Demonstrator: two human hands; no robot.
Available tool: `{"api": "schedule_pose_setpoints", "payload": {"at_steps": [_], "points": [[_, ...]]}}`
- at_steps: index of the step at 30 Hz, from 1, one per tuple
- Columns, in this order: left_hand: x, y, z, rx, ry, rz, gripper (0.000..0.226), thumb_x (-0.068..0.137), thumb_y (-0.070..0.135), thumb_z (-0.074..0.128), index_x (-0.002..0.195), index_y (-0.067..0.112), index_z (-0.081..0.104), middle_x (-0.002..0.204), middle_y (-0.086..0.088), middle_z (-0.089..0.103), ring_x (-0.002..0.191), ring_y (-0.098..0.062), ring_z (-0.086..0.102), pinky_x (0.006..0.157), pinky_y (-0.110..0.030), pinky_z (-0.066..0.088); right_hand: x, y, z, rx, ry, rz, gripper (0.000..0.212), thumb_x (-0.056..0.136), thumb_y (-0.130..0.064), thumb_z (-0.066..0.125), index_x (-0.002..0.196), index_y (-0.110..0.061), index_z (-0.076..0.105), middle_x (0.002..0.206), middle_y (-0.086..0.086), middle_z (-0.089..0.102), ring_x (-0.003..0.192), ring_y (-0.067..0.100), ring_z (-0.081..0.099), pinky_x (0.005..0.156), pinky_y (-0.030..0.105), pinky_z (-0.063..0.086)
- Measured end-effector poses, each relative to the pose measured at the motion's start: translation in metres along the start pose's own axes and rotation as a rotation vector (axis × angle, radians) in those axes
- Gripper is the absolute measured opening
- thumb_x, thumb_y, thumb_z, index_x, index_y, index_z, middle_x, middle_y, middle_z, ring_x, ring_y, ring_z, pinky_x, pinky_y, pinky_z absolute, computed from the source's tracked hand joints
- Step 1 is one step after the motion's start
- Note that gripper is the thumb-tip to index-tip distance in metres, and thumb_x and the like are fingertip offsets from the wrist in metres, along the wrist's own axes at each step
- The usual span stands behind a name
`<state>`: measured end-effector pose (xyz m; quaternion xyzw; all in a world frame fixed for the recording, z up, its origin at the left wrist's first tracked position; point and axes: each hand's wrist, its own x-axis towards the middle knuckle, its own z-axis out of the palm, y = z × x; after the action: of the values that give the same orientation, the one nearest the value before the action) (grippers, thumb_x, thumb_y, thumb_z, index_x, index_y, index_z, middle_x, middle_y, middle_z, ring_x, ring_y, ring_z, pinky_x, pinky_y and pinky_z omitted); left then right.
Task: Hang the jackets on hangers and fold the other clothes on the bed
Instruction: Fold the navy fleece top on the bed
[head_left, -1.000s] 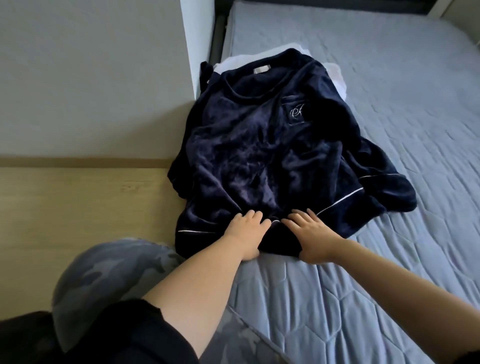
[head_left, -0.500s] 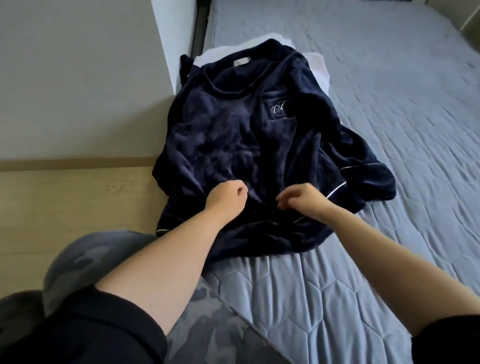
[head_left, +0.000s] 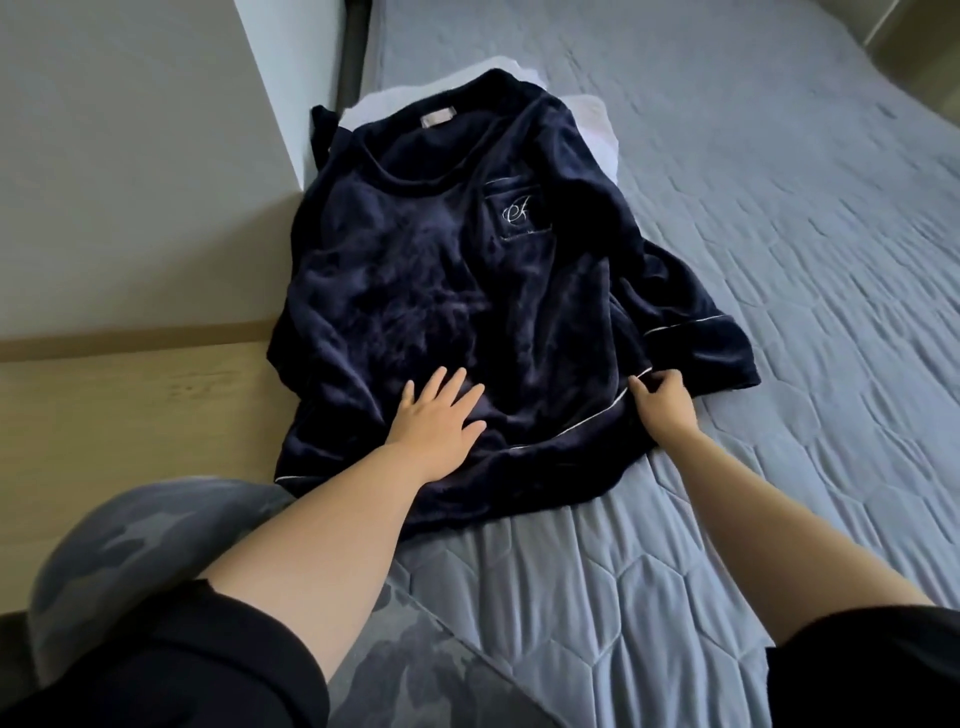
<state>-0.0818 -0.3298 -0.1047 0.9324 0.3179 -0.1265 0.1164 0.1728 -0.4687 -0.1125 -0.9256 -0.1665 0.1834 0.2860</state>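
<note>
Bed (head_left: 779, 260) fills most of your view, covered in a grey-blue quilted spread stitched in hexagons, running from the near edge up to the far right corner. Beside it on your left lie a strip of pale wooden floor (head_left: 130, 415) and a grey wall (head_left: 130, 182), with a white panel edge standing near the head of the bed.

Spread face up along the left side of the bed is the navy velvet top (head_left: 441, 291), its neckline away from you and its hem toward you. Its left edge hangs over the side of the bed. A chest pocket with a pale embroidered monogram sits on the right of the front, and thin white piping runs along the hem and the cuff. Under its collar end a white folded cloth (head_left: 597, 124) shows, partly covered.

Your left hand (head_left: 434, 421) lies flat on the lower front of the top, fingers spread, pressing and gripping nothing. Your right hand (head_left: 662, 402) is curled at the right side seam, fingers pinched on the piped edge of the fabric, just beside the sleeve cuff. Your knee in grey camouflage fabric (head_left: 156, 545) sits at the lower left, at the bed's edge
</note>
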Motion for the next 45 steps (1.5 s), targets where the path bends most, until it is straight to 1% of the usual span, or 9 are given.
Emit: {"api": "schedule_pose_setpoints", "payload": {"at_steps": [5,10,15,21,25,31,35,41,45], "points": [[-0.003,-0.005,0.001,-0.013,-0.017,-0.021,0.055,0.101,0.047,0.018,0.151,0.032,0.001,0.159,0.004,-0.009,0.145,-0.017,-0.012,0.115,-0.048,-0.003,-0.003,0.017,-0.018,-0.065,0.044,0.049,0.03,0.095,-0.029,0.046,0.115,-0.007,0.051,0.118,0.02,0.059,0.11,0.038,0.054,0.08,0.036,0.036],[-0.005,-0.01,-0.002,-0.017,-0.015,-0.049,0.054,0.101,0.046,0.015,0.15,0.031,-0.002,0.159,0.004,-0.009,0.145,-0.016,-0.012,0.116,-0.047,-0.003,-0.021,0.033,-0.022,-0.346,0.148,0.267,0.033,0.092,-0.016,0.04,0.124,-0.007,0.048,0.129,0.019,0.051,0.12,0.036,0.047,0.095,0.044,0.036],[-0.004,-0.012,0.001,-0.019,-0.002,-0.021,0.056,0.101,0.046,0.019,0.151,0.029,0.0,0.159,0.002,-0.008,0.145,-0.017,-0.011,0.116,-0.046,-0.002,-0.041,-0.013,-0.002,-0.238,0.396,-0.201,0.051,0.075,-0.005,0.045,0.125,-0.005,0.049,0.131,0.016,0.048,0.124,0.035,0.038,0.105,0.045,0.023],[-0.008,-0.027,-0.005,-0.095,0.301,-0.004,0.043,0.1,0.028,0.035,0.142,0.02,0.039,0.155,0.0,0.022,0.144,-0.016,0.01,0.117,-0.039,0.009,-0.067,-0.083,0.07,-0.423,0.005,-0.625,0.053,0.092,-0.015,0.041,0.143,-0.007,0.032,0.154,0.012,0.024,0.144,0.025,0.015,0.115,0.043,0.007],[-0.014,-0.071,-0.013,-0.373,0.56,-0.539,0.049,0.095,0.023,0.047,0.143,0.017,0.035,0.155,-0.008,0.019,0.142,-0.026,0.017,0.114,-0.043,0.02,-0.086,-0.11,0.114,-0.507,-0.174,-0.637,0.054,0.097,-0.02,0.034,0.148,-0.01,0.019,0.158,0.011,0.011,0.146,0.023,0.004,0.116,0.043,0.003],[-0.016,-0.122,-0.016,-1.359,0.45,-0.902,0.046,0.099,0.035,0.04,0.135,0.005,0.042,0.133,-0.012,0.05,0.119,-0.033,0.048,0.091,-0.034,0.038,-0.105,-0.15,0.137,-0.333,-0.174,-0.657,0.052,0.094,-0.015,0.039,0.144,-0.008,0.029,0.153,0.012,0.026,0.141,0.025,0.02,0.115,0.037,0.015],[-0.021,-0.134,-0.016,-1.513,0.255,-0.861,0.038,0.093,0.028,0.052,0.122,0.005,0.057,0.115,-0.012,0.061,0.104,-0.03,0.058,0.088,-0.037,0.048,-0.111,-0.185,0.145,-0.117,-0.225,-0.778,0.047,0.096,-0.011,0.038,0.142,-0.008,0.033,0.149,0.011,0.03,0.135,0.027,0.026,0.111,0.035,0.024],[-0.039,-0.142,-0.022,-1.513,0.175,-0.658,0.018,0.089,0.013,0.06,0.106,0.009,0.064,0.087,-0.004,0.067,0.082,-0.022,0.064,0.071,-0.029,0.051,-0.109,-0.262,0.173,-0.252,-0.389,-0.659,0.059,0.091,-0.054,0.046,0.136,-0.016,0.042,0.133,0.007,0.045,0.119,0.029,0.047,0.096,0.042,0.042],[-0.049,-0.149,-0.026,-1.667,0.183,-0.696,0.018,0.098,0.012,0.047,0.088,0.01,0.061,0.082,-0.006,0.061,0.071,-0.017,0.058,0.057,-0.022,0.051,-0.103,-0.282,0.189,-0.48,-0.386,-0.711,0.012,0.087,-0.022,0.051,0.088,-0.011,0.054,0.089,0.006,0.06,0.079,0.026,0.054,0.067,0.03,0.04]]}}
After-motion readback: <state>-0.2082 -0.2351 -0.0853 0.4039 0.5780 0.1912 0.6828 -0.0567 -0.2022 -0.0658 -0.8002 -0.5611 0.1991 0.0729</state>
